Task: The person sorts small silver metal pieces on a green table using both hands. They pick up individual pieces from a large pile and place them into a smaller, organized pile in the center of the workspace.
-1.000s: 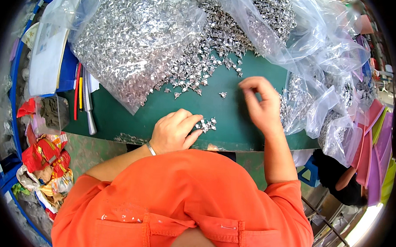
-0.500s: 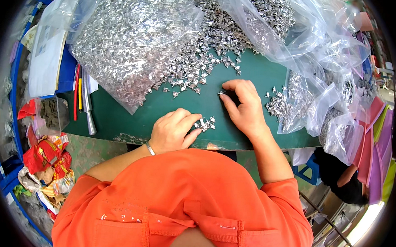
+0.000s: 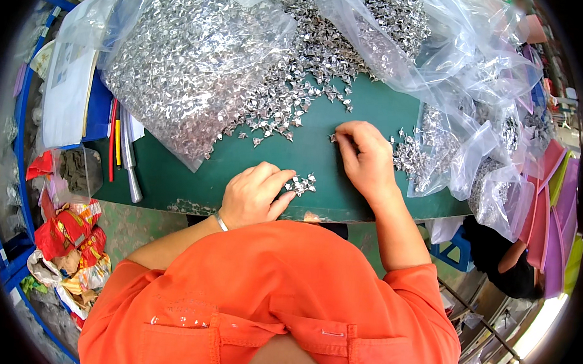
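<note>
My right hand (image 3: 365, 158) is above the green tabletop, thumb and forefinger pinched on a small silvery metal piece (image 3: 333, 137). Close to the table's front edge rests my left hand (image 3: 252, 192), its fingers curled and its thumb and fingertips against a small cluster of metal pieces (image 3: 302, 185). How many of these it grips is hidden by the fingers. Beyond both hands spreads a large heap of the same shiny three-pointed pieces (image 3: 278, 110), spilling out of a clear plastic bag (image 3: 179, 73). A smaller loose pile (image 3: 408, 154) lies to the right of my right hand.
Clear bags of metal pieces (image 3: 495, 132) crowd the table's right side. At the left are papers (image 3: 67, 100), a red pen (image 3: 112, 141), a yellow pen (image 3: 118, 135), a metal tool (image 3: 131, 168) and a plastic tub (image 3: 77, 172). A blue stool (image 3: 456, 249) stands below at right.
My right hand has drawn slightly to the right, toward the small pile, with the metal piece at its fingertips. The left hand has stayed nearly still beside the cluster.
</note>
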Tool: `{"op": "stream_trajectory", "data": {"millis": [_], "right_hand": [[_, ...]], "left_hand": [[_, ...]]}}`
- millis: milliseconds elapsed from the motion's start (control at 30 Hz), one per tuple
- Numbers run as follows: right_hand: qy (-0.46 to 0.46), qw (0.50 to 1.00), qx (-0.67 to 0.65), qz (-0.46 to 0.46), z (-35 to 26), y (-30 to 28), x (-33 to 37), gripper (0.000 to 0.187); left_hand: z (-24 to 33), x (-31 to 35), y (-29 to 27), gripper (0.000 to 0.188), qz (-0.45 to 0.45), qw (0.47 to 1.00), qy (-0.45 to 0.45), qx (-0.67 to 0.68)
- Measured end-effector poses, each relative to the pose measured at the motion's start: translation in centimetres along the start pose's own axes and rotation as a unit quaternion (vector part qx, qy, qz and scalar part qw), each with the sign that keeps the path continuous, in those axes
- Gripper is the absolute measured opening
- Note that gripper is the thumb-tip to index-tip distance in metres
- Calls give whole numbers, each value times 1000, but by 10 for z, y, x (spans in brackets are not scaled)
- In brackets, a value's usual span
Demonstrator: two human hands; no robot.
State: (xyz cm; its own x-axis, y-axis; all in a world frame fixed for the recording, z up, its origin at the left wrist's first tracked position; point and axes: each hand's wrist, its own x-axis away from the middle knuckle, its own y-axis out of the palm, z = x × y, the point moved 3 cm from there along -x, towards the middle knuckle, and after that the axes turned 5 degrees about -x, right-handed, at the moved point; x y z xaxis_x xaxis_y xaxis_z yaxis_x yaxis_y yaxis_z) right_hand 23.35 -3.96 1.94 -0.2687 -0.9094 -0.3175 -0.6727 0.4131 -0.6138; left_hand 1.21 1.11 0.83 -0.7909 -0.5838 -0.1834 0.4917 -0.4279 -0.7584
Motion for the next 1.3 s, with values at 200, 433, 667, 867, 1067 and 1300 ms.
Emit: {"op": "stream_trajectory", "data": {"millis": [200, 433, 667, 867, 1067, 1300], "right_hand": [[78, 996, -29, 44, 11, -15, 0, 11], [-166, 984, -2, -62, -19, 16, 19, 22], [-95, 994, 51, 30, 7, -7, -24, 30], [14, 999, -48, -4, 15, -15, -24, 30], [42, 996, -77, -24, 15, -8, -13, 17], [-81, 992, -15, -92, 1, -3, -3, 19]], "left_hand": [[0, 0, 0, 36, 14, 1000, 4, 2], [1, 1, 0, 36, 12, 1000, 5, -5], [0, 1, 2, 35, 24, 1000, 11, -7], [1, 0, 0, 34, 21, 1000, 10, 2], [0, 1, 0, 34, 16, 1000, 4, -5], [0, 1, 0, 34, 10, 1000, 6, -5]]}}
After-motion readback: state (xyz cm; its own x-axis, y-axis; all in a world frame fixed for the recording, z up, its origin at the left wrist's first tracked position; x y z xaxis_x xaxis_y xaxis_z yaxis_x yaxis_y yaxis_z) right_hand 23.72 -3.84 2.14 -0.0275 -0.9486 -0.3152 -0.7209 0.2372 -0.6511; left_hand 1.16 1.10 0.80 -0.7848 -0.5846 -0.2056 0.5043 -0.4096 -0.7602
